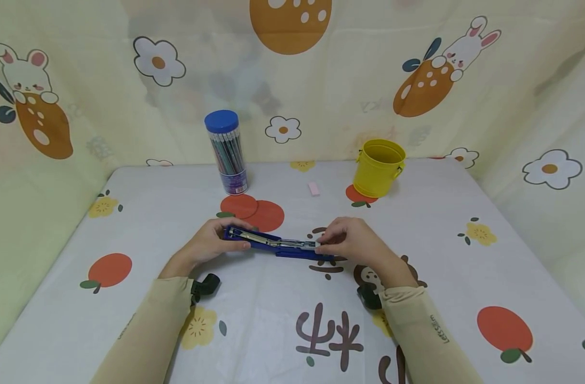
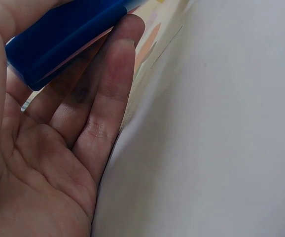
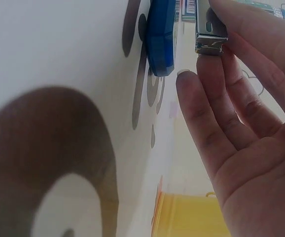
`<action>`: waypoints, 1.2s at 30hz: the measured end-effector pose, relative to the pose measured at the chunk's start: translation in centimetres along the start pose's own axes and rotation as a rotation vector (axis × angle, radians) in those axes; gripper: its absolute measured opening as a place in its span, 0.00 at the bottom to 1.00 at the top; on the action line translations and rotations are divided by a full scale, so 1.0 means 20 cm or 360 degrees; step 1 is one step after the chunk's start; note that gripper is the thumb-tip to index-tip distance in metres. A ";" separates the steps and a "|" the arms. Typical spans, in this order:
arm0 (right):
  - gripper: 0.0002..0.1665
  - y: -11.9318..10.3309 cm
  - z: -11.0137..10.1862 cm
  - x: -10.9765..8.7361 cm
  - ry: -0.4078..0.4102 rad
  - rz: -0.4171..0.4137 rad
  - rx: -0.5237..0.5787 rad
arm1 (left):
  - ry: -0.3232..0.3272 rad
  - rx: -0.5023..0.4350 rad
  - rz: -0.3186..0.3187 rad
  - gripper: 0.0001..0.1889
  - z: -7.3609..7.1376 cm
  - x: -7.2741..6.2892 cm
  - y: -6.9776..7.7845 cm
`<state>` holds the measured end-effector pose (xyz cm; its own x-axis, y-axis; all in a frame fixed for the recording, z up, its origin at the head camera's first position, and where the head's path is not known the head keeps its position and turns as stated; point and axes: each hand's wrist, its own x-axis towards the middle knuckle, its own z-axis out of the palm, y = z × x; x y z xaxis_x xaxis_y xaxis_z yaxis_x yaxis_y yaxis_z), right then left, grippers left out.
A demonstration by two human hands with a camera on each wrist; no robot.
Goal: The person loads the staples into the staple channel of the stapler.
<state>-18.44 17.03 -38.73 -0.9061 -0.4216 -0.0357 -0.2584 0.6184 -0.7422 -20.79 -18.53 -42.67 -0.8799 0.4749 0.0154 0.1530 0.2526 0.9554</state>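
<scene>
Blue stapler (image 1: 299, 254) spreads open: left fingers (image 1: 234, 222) grip one end, right fingers (image 1: 337, 228) pinch its metal magazine (image 3: 211, 42).

The head view looks forward and down from above the table (image 1: 254, 325), facing the curtain (image 1: 215, 80), at the widest range. The left wrist view faces the left hand (image 1: 208, 241) at close range. The right wrist view, also close, faces the right hand (image 1: 357, 242), tilted sideways. All three share the stapler (image 1: 273, 243); head and right wrist share the bucket (image 1: 376, 173).
</scene>
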 end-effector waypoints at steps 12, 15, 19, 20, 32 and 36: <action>0.14 0.00 -0.01 -0.01 -0.0043 -0.0038 -0.0014 | 0.0009 0.0010 0.0000 0.21 0.01 0.00 0.01; 0.10 0.00 -0.02 -0.01 -0.0058 -0.0083 -0.0008 | 0.0012 0.0015 -0.0003 0.21 0.01 0.00 0.00; 0.08 0.01 -0.02 0.00 -0.0078 -0.0135 -0.0025 | 0.0012 0.0016 -0.0005 0.21 0.00 0.00 0.00; 0.07 0.01 -0.01 0.00 -0.0082 -0.0139 -0.0027 | 0.0010 0.0010 -0.0006 0.22 0.00 0.00 0.00; 0.11 0.02 -0.02 0.00 -0.0142 -0.0107 -0.0028 | -0.0009 -0.0035 0.0004 0.22 0.00 0.00 0.00; 0.14 0.04 -0.03 -0.01 -0.0145 -0.0068 0.0036 | -0.0011 -0.0041 0.0014 0.22 0.00 0.00 0.00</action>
<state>-18.70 18.00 -39.02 -0.8601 -0.5062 -0.0635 -0.2875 0.5839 -0.7592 -20.77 -18.48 -42.67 -0.8754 0.4829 0.0220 0.1491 0.2263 0.9626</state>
